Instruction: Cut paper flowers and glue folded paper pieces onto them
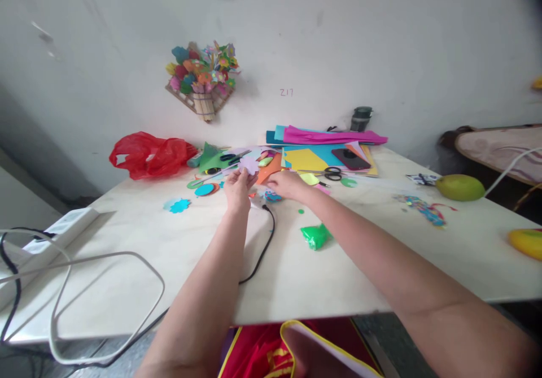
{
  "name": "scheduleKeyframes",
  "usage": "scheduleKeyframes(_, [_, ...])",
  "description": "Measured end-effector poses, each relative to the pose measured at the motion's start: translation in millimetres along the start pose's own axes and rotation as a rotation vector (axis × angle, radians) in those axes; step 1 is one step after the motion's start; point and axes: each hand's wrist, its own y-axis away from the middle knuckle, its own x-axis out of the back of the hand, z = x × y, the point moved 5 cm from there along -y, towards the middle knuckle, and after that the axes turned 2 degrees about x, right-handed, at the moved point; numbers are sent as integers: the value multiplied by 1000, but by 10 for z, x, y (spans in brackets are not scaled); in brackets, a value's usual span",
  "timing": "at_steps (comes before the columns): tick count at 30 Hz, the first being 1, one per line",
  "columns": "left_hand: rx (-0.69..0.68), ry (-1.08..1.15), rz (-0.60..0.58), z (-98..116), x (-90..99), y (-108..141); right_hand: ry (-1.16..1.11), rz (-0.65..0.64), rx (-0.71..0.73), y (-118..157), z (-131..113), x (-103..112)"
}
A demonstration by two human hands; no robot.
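My left hand (237, 189) pinches a lavender flower-shaped cutout (248, 165) between thumb and fingers, raised above the table. My right hand (288, 186) is just to its right, its fingers drawn together by an orange sheet (270, 169). Whatever those fingertips hold, if anything, is too small to make out. Below the hands lies a white object (256, 207) with a black cord (271, 237), partly hidden by my left hand. A blue patterned piece (272, 196) rests under my right hand. Small closed buds (265, 160) lie behind the flower cutout.
Black-handled scissors (333, 173), a phone (350, 159) and coloured sheets (302, 159) lie behind my right hand. Blue cutouts (180, 205) and a red plastic bag (152, 155) are leftward. A green packet (315, 235) sits near my right forearm. A power strip (63, 228) with loose cables stands left.
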Motion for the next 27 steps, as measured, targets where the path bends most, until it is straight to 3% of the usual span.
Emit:
scheduleKeyframes(5, [53, -52, -76, -113, -74, 42, 56, -27, -150, 146, 586, 165])
scheduleKeyframes(10, [118, -112, -193, -247, -183, 110, -18, -302, -165, 346, 935, 97])
scheduleKeyframes(13, [146, -128, -237, -289, -223, 138, -81, -409, -148, 420, 954, 21])
scheduleKeyframes(17, [153, -159, -266, -300, -242, 150, -93, -477, -48, 442, 784, -76])
scheduleKeyframes(21, [151, -177, -300, -296, -256, 161, -53, -497, 28, 421, 646, -144])
scheduleKeyframes(27, [150, -189, -316, -304, -266, 177, -73, -483, -2, 365, 670, -235])
